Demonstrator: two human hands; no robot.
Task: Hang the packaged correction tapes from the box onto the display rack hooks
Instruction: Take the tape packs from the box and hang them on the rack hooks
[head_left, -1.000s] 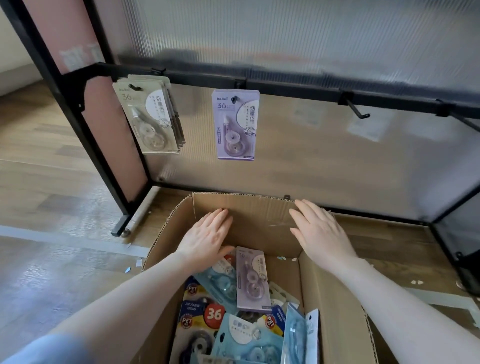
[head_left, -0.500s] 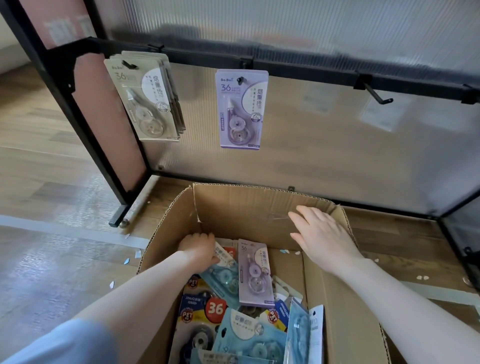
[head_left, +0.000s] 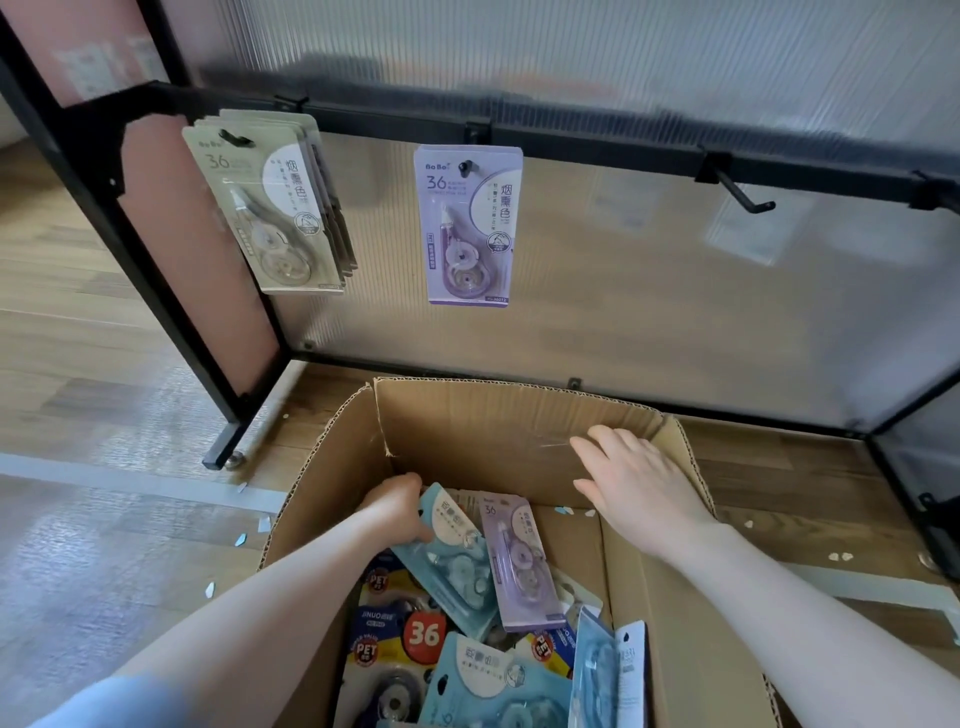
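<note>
Several packaged correction tapes lie jumbled in the near half of the cardboard box (head_left: 498, 415): a blue pack (head_left: 457, 561) and a purple pack (head_left: 519, 561) on top, with yellow-and-blue packs (head_left: 395, 639) and more blue ones (head_left: 488, 686) nearer the camera. The left hand (head_left: 397, 506) reaches down into the far left corner of the box and holds the top edge of the blue pack; its fingers are curled over that edge, though their tips are hidden behind the card. The right hand (head_left: 634, 488) is raised above the right side of the box, palm down, fingers straight and slightly spread, holding nothing; whether it touches the box's far wall cannot be told.

Beyond the box stands the display rack (head_left: 597, 150), a black frame with a ribbed translucent panel behind its bar. A stack of beige packs (head_left: 270, 208) hangs from the left hook (head_left: 236, 137). To its right a single purple pack (head_left: 467, 223) hangs from the middle hook (head_left: 466, 167). Further right a bare hook (head_left: 743, 195) sticks out from the bar. The box's far wall rises between the hands and the rack's lower bar. Small paper scraps (head_left: 249, 530) lie on the wooden floor (head_left: 78, 364) to the left of the box, and a few more lie to its right.
</note>
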